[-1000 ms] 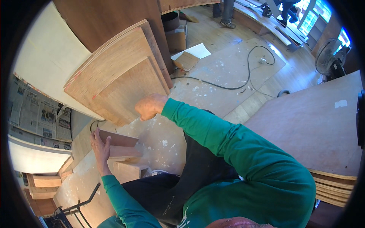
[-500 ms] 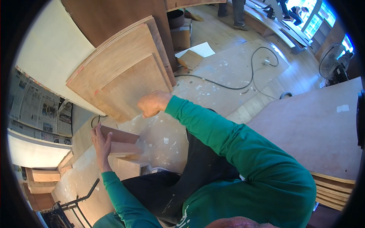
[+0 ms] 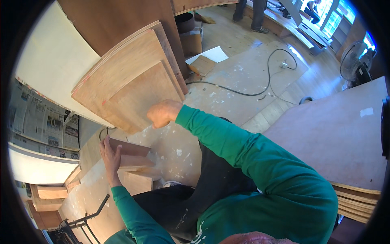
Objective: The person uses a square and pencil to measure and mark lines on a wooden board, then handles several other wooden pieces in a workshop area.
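Observation:
My left hand rests against the left end of a brown wooden board, its fingers stretched out and the thumb apart. The board stands on edge over a lighter wooden block, above a plywood box beside my leg. My right hand is closed, its fingers curled down in front of the leaning plywood sheets. What those fingers hold, if anything, is hidden. Whether the right hand touches the sheets I cannot tell.
A black cable curves over the paint-spotted floor sheet. To the right lies a stack of plywood, with a fan behind it. Cardboard boxes stand at the back, near a person's legs. A black metal frame is at lower left.
The view has shifted slightly. Both hands keep nearly the same pose and place by the board and the plywood sheets.

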`<state>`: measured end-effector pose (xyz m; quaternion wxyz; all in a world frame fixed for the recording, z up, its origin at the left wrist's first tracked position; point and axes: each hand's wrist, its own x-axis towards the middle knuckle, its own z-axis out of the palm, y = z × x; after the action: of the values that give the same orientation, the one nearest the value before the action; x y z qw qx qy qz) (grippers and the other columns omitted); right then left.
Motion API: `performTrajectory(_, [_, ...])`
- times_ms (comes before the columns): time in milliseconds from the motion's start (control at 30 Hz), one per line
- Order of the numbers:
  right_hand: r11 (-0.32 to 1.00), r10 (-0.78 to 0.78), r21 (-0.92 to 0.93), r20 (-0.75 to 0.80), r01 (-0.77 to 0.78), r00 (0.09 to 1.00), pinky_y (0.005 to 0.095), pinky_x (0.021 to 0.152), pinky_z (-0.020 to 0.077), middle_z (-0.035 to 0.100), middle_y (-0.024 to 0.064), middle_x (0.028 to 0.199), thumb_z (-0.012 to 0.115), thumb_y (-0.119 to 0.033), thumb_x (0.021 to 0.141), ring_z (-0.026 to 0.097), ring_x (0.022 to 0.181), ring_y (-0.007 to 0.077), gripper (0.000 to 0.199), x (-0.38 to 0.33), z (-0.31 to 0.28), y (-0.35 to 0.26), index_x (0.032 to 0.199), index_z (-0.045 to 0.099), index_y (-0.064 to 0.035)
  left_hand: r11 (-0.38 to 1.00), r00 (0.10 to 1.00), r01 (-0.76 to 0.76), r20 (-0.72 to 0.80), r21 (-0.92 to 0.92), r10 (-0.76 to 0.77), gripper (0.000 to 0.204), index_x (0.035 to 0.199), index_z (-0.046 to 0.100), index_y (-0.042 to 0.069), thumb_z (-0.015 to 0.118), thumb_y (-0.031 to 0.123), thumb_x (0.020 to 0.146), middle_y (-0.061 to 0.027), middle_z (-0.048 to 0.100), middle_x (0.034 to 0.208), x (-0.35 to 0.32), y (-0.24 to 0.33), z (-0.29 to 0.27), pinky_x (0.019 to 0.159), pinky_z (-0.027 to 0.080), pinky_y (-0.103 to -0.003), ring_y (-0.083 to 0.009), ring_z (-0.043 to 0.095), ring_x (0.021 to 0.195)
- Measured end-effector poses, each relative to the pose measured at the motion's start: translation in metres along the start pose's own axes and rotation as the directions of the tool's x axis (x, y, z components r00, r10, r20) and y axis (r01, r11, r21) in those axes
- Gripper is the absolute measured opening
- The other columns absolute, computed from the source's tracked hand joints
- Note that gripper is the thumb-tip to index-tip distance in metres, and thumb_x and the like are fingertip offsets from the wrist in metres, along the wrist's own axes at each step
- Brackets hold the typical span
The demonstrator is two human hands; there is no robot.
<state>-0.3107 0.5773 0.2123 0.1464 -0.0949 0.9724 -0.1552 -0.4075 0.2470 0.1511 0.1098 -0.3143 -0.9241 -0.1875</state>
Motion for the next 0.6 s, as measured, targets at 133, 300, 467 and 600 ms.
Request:
performTrajectory(133, [1.0, -0.006, -0.01, -0.002, 0.006, 1.0, 0.0473, 0.08, 0.0565, 0.074, 0.0167, 0.104, 0.065, -0.033, 0.09, 0.07, 0.098, 0.0357, 0.035, -0.0017, -0.001, -0.0005, 0.1, 0.075, -0.0008, 1.0, 1.0, 0.022, 0.008, -0.007, -0.021, 0.067, 0.146, 0.045, 0.007, 0.072, 0.017, 0.086, -0.0195, 0.047, 0.138, -0.0019, -0.004, 0.0, 0.11, 0.036, -0.048, -0.0396, 0.046, 0.129])
performTrajectory(300, [1.0, -0.001, 0.008, -0.003, 0.001, 1.0, 0.0467, 0.08, 0.0566, 0.074, 0.0157, 0.105, 0.066, -0.033, 0.09, 0.071, 0.099, 0.0349, 0.035, -0.0012, -0.0014, 0.0001, 0.101, 0.075, -0.0013, 1.0, 1.0, 0.024, 0.016, 0.018, -0.024, 0.067, 0.146, 0.045, 0.007, 0.073, 0.017, 0.086, -0.0195, 0.046, 0.139, -0.0005, 0.0007, -0.0004, 0.11, 0.037, -0.048, -0.0402, 0.046, 0.13])
performTrajectory(467, [1.0, 0.003, 0.003, 0.002, -0.003, 1.0, 0.0466, 0.081, 0.0565, 0.074, 0.0152, 0.107, 0.067, -0.033, 0.09, 0.071, 0.101, 0.0347, 0.035, -0.0006, -0.0013, -0.002, 0.102, 0.075, -0.0015, 0.999, 1.0, 0.016, 0.014, 0.028, -0.016, 0.068, 0.146, 0.045, 0.007, 0.073, 0.017, 0.085, -0.0191, 0.046, 0.138, -0.0014, -0.002, 0.0006, 0.109, 0.037, -0.048, -0.0403, 0.047, 0.129])
performTrajectory(600, [1.0, 0.014, 0.0, 0.009, -0.014, 1.0, 0.0466, 0.081, 0.0565, 0.074, 0.0154, 0.107, 0.067, -0.033, 0.089, 0.07, 0.101, 0.035, 0.035, -0.0008, -0.0021, -0.0029, 0.102, 0.075, -0.0013, 1.0, 1.0, 0.003, 0.006, 0.015, -0.003, 0.069, 0.146, 0.045, 0.007, 0.074, 0.018, 0.085, -0.0192, 0.047, 0.137, -0.0016, -0.004, 0.0022, 0.109, 0.037, -0.048, -0.0403, 0.047, 0.128])
